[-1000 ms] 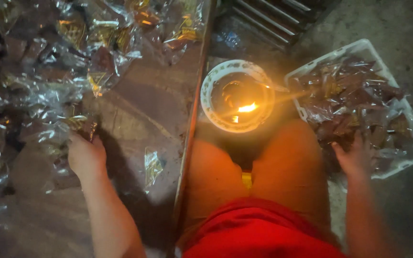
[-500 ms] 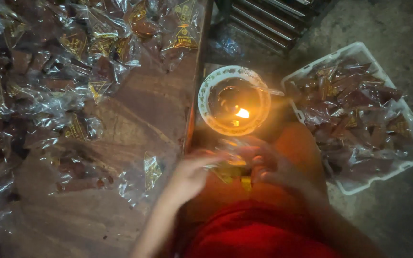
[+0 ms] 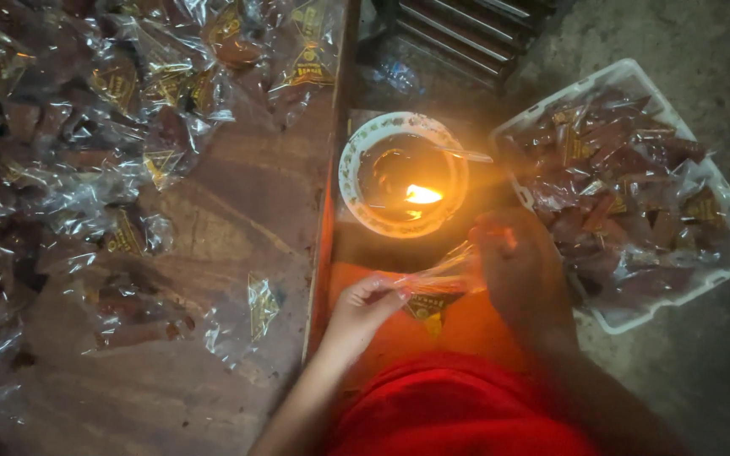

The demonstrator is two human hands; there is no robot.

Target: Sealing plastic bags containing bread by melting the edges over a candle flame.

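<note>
Both hands now together just below the bowl, over the lap in red cloth. A second ago, far apart: left hand out on the wooden surface among the wrapped packets, right hand down in the white tray. Half a second ago, already meeting under the bowl, much as now.

Left hand pinching the near end of a clear plastic packet between thumb and fingertips, other fingers curled. Right hand closed around the packet's far end, fingers folded over it, back of the hand toward the camera. Packet stretched between the two hands, just below the bowl's rim, catching the orange light.

Bowl unchanged in place: pale patterned rim, dark inside, small flame burning right of its middle. Thin stick resting across the bowl's upper right rim.

Left of the bowl, heap of wrapped packets spread over the surface, one single packet lying apart, lower left of the bowl. Right of the bowl, white tray filled with more wrapped packets, standing on the grey floor.
</note>
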